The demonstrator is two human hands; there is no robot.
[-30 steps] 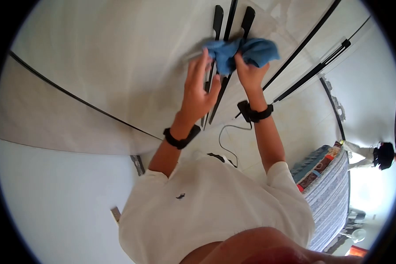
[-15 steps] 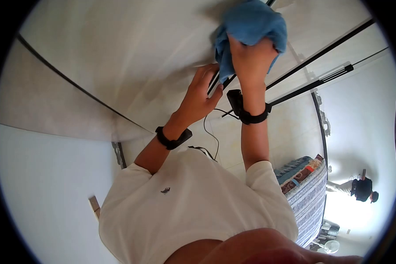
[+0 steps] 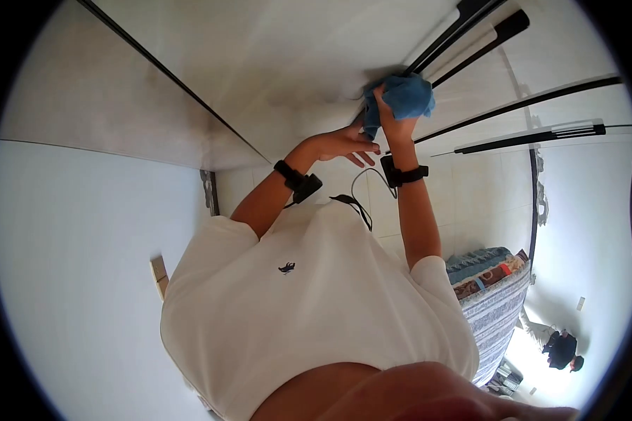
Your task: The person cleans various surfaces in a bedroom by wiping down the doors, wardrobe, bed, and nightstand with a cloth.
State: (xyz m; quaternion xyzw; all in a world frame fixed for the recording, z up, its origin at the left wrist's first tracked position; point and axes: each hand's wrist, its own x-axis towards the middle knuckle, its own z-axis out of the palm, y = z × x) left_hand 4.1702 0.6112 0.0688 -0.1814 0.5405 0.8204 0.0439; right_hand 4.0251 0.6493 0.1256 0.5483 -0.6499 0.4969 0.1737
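Observation:
My right hand (image 3: 398, 126) grips a bunched blue cloth (image 3: 409, 97) and presses it against a pale, glossy panel (image 3: 295, 77). The cloth lies over the lower end of a long black handle strip (image 3: 446, 38), hiding that part of it. Just left of and below the cloth, my left hand (image 3: 340, 144) has its fingers stretched out and apart, holding nothing. Its fingertips are close to a hanging fold of the cloth; whether they touch the panel I cannot tell. Black straps with small boxes circle both wrists.
More black strips (image 3: 527, 105) run along the panels to the right. A thin cable (image 3: 358, 184) hangs between my arms. A bed with a striped cover (image 3: 497, 309) stands at right, and another person (image 3: 560, 349) is farther back. A white wall (image 3: 84, 281) fills the left.
My right hand and the cloth have moved down along the strip, uncovering its upper part. My left hand has come off the strip and opened. The view has shifted.

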